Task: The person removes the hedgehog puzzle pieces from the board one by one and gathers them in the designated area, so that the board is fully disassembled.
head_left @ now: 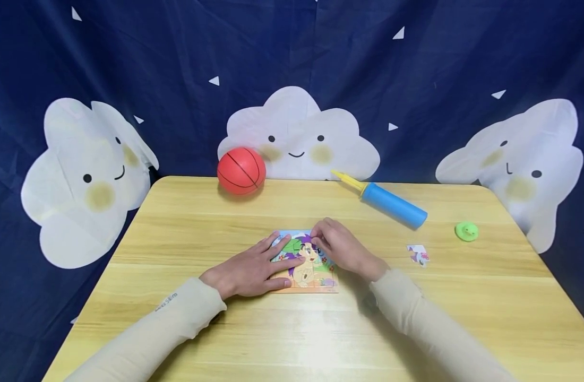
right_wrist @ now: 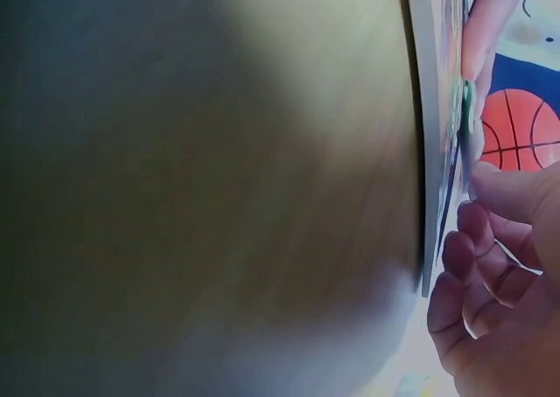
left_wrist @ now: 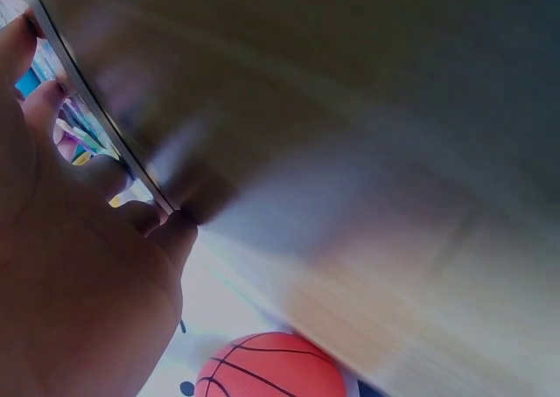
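A jigsaw puzzle (head_left: 303, 289) in a flat tray, with a purple-haired cartoon figure, lies near the middle of the table. Across its left part my left hand (head_left: 256, 267) rests with fingers spread. In the left wrist view the fingertips (left_wrist: 103, 177) press on the puzzle's face by the tray's edge. At the upper right corner, my right hand (head_left: 342, 246) has curled fingers and pinches a puzzle piece between thumb and forefinger. The right wrist view shows that piece (right_wrist: 466, 143) edge-on, close over the tray (right_wrist: 426, 152), mostly hidden by the fingers.
One loose puzzle piece (head_left: 418, 255) lies right of the tray. A green duck-like toy (head_left: 466, 231) sits farther right. At the back are a red ball (head_left: 241, 171) with black lines and a blue hand pump (head_left: 394, 204) with a yellow end. A dark blue cloth (head_left: 292, 48) hangs behind the table.
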